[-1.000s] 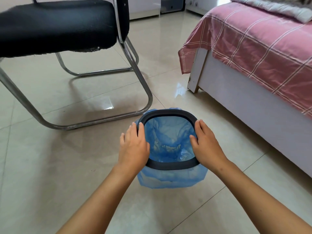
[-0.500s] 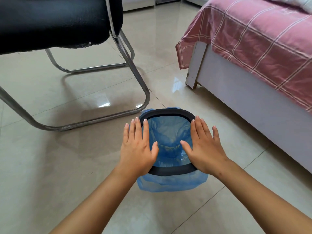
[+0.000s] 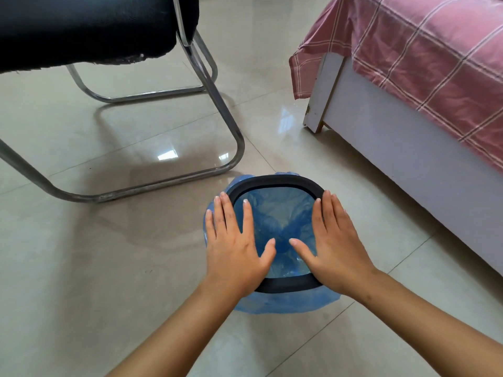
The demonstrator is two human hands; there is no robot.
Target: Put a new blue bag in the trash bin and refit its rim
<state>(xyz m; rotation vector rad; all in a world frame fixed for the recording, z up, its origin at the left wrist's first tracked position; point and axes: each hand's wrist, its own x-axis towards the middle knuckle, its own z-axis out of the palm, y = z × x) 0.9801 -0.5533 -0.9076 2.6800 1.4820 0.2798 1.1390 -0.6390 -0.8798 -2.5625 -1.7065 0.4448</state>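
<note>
Trash bin (image 3: 288, 302) stands on glossy beige floor tiles (image 3: 109, 268), low centre of view, seen from above. Its walls are hidden under the blue bag (image 3: 275, 213), which lines the inside and spills over the outside as a skirt, most visible at 6 o'clock and along the 9 o'clock side. Black rim (image 3: 275, 180) sits on top of the bag, a rounded-square ring; its 12 o'clock and 6 o'clock runs are exposed.

Left hand (image 3: 234, 246) lies flat, palm down, over the 9 o'clock side of the rim, fingers straight and spread, thumb reaching out over the opening. Right hand (image 3: 336, 246) mirrors it on the 3 o'clock side, fingers straight and together, thumb angled inward. Thumb tips near each other over the bag's interior, not touching. Neither hand curls round anything; both rest on the ring.

Surroundings: black chair (image 3: 81, 25) on a chrome sled frame at 10 to 11 o'clock of the bin, the frame's near bend just beside the bag. Bed (image 3: 408, 148) with white base and pink checked sheet (image 3: 435, 55) at 1 to 3 o'clock, apart from the bin.
</note>
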